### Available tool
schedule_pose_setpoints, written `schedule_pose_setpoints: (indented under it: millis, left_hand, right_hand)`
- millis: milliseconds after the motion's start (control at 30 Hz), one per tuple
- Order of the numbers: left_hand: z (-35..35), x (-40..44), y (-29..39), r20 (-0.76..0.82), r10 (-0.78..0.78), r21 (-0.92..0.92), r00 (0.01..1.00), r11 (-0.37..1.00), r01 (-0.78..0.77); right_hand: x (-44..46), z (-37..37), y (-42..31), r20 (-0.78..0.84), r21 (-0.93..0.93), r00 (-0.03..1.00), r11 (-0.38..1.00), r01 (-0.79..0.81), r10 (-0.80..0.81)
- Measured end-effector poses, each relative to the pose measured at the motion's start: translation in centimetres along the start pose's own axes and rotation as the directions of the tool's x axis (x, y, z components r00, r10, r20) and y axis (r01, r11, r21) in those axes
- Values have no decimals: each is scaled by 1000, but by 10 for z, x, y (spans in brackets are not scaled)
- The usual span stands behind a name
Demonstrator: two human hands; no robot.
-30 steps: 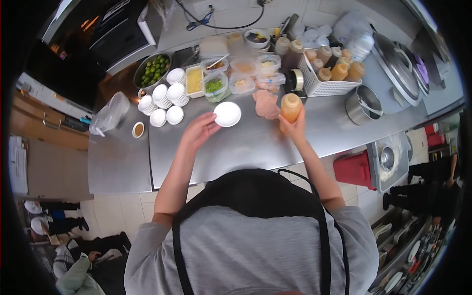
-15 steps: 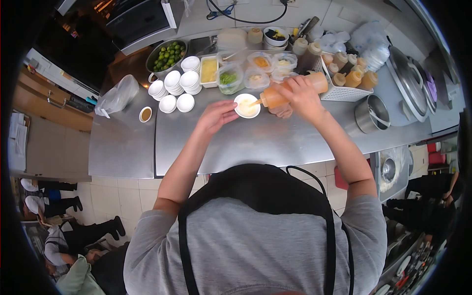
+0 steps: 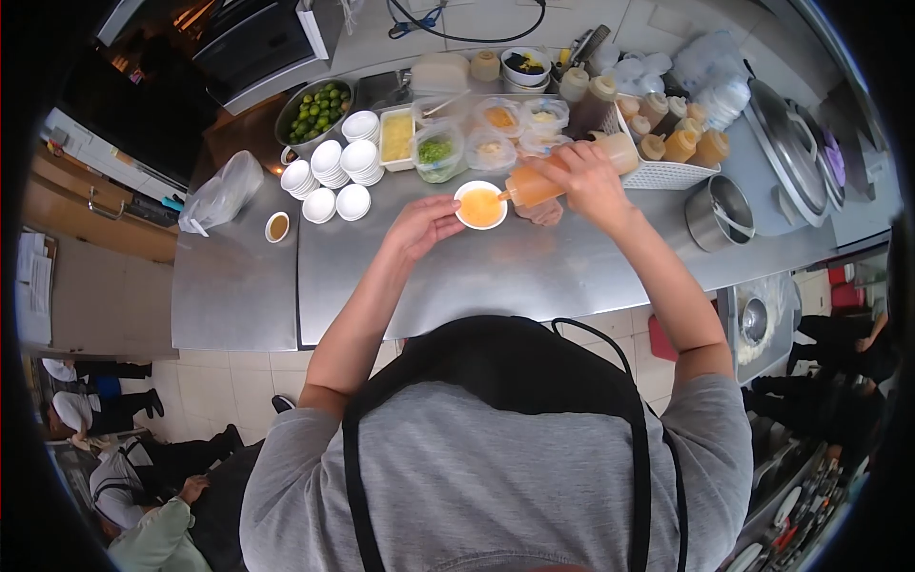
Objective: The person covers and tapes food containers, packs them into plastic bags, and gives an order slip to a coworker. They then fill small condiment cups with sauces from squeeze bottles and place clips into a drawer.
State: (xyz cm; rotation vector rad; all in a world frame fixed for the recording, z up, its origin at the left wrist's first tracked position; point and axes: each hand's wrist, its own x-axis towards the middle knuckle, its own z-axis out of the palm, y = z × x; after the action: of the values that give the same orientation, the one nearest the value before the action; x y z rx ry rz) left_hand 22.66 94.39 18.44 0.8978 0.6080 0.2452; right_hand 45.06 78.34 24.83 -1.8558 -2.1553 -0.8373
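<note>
My left hand (image 3: 425,226) holds a small white cup (image 3: 479,205) by its left rim, above the steel counter. Orange sauce covers the inside of the cup. In my right hand (image 3: 583,181) is a squeeze bottle (image 3: 536,186) of orange sauce, tipped on its side with its nozzle at the cup's right edge. A pinkish cloth (image 3: 543,213) lies partly hidden under the bottle and hand. Stacks of white cups (image 3: 327,162) stand to the left, and a cup of brown sauce (image 3: 277,227) sits farther left.
Behind are a bowl of limes (image 3: 319,112), a yellow-filled tub (image 3: 396,138) and bagged containers (image 3: 438,153). At the right stand a white basket of bottles (image 3: 667,175), a steel pot (image 3: 720,212) and large lids (image 3: 780,153). Several people are at the lower left and right.
The bottle, upright a second ago, is now tipped over the cup, and the cup has moved right. Since half a second ago, the orange sauce has spread across the cup.
</note>
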Motion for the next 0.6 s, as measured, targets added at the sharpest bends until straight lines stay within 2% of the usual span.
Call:
schedule_pose_setpoints:
  millis: [100, 167, 200, 267, 333, 400, 433, 467, 533, 567, 600]
  left_hand:
    - [4, 0, -1, 16, 7, 12, 1000, 1000, -7]
    - [3, 0, -3, 31, -5, 21, 999, 1000, 4]
    - [4, 1, -4, 34, -11, 26, 999, 1000, 10]
    - [10, -2, -1, 55, -24, 24, 998, 999, 22]
    - [15, -7, 2, 60, -34, 22, 998, 999, 33]
    - [19, -11, 5, 91, -27, 9, 995, 1000, 27]
    - [19, -13, 6, 98, -31, 14, 995, 999, 29]
    - [19, -14, 6, 94, -27, 8, 995, 1000, 27]
    - [15, -18, 6, 93, -25, 3, 995, 1000, 25]
    - [12, -20, 5, 67, -14, -14, 998, 1000, 15]
    - [7, -23, 4, 40, -2, -31, 999, 999, 4]
  right_hand:
    - [-13, 4, -1, 56, 33, 995, 996, -87, 85]
    - [-27, 15, 0, 54, 149, 989, 979, -142, 135]
    - [-35, 21, -1, 60, 130, 986, 979, -160, 153]
    - [-47, 29, -7, 70, 348, 957, 892, -289, 282]
    - [-50, 18, -20, 131, 379, 929, 848, -370, 346]
    - [-51, 13, -27, 248, 676, 838, 532, -509, 486]
    - [-57, 20, -27, 243, 746, 830, 449, -491, 502]
    - [-59, 20, -22, 242, 744, 826, 449, -495, 509]
    - [-59, 18, -8, 351, 887, 724, 37, -461, 594]
    - [-55, 11, 6, 339, 915, 684, -56, -400, 645]
    - [-50, 5, 23, 299, 933, 641, -75, -352, 706]
